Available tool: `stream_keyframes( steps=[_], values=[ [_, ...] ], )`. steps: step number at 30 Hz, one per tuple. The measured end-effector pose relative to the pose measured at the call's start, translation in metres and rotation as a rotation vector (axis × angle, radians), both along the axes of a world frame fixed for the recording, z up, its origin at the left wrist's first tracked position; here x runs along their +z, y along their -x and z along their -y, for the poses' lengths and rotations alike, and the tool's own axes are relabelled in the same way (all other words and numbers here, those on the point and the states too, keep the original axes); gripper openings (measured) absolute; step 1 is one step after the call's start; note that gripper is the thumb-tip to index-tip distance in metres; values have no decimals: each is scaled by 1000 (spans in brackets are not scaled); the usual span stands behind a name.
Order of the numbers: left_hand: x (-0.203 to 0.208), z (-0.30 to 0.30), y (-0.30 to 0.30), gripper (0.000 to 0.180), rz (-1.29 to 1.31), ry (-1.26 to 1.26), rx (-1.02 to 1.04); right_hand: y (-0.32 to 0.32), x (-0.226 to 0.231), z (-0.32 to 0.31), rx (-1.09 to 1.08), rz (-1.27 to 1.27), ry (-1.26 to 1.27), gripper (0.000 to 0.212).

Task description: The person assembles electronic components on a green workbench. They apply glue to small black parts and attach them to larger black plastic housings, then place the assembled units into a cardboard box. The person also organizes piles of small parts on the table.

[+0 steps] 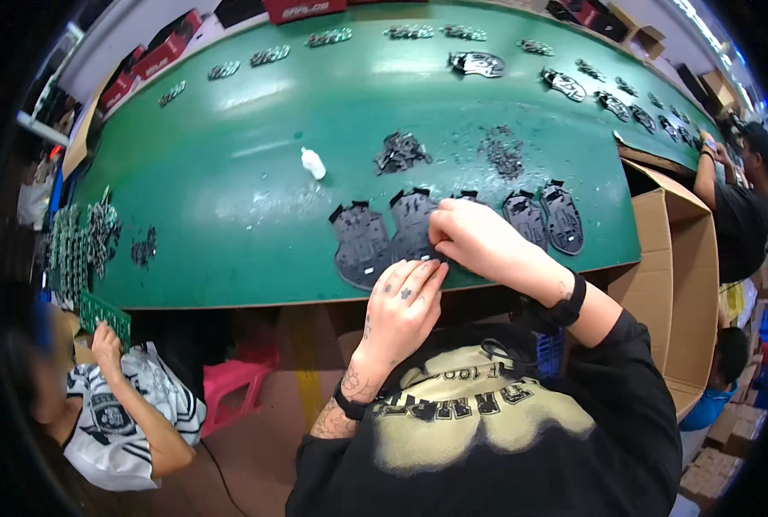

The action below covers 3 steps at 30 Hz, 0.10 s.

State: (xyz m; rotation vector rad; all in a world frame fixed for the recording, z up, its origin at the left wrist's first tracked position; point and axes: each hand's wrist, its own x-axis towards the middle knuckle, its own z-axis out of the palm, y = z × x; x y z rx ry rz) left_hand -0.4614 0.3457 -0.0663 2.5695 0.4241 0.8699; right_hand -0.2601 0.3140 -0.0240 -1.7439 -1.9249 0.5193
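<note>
Several black mouse-shaped plastic shells lie side by side along the near table edge. My right hand [478,237] is closed, its fingertips pinched low over the second shell from the left [412,215]. Close against it, my left hand [404,302] has its fingers pressed together at that shell's near end. Whatever is between the fingertips of either hand is hidden. Left of these stands the leftmost shell [360,237]. My right hand partly covers the middle shell [470,196], and further right is the rightmost shell [563,220]. Beyond the row lies a heap of small black parts [401,152].
A white squeeze bottle [313,164] lies on the green table [229,215]. Tiny loose parts [502,153] are scattered behind the shells. An open cardboard box [651,258] adjoins the right edge. At left, a co-worker holds a green circuit board [104,317] near a pink stool [237,379].
</note>
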Motion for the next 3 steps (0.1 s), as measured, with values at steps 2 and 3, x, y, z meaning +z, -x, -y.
stream_keyframes(
  steps=[2,3],
  values=[
    [2,0,0,42,-22,-2,-4,-11,8,-4,7,41,35,17],
    [-1,-1,-2,42,-25,-2,-11,-23,13,-9,3,61,44,24]
  ],
)
